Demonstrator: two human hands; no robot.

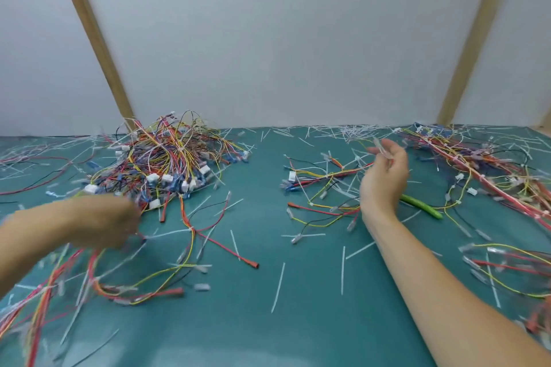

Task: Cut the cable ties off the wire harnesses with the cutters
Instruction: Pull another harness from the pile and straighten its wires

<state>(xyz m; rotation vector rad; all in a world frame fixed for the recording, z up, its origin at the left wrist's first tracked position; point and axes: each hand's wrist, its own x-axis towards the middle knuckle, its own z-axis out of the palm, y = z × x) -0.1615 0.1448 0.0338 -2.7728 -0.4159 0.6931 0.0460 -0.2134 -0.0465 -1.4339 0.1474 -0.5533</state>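
The right hand [384, 176] is lifted over the middle of the green worktop [298, 322], its fingers loosely curled, pinching a pale cut cable tie [380, 147]. The left hand [104, 222] is blurred near the left edge (its grip cannot be told), low over a loose wire harness [167, 274]. The green-handled cutters [422, 206] lie just right of the right wrist. A tangled harness pile [167, 161] sits toward the far-left edge

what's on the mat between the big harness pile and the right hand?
Head view: between the harness pile and the right hand lie bare green mat, then a small loose harness and cut ties.
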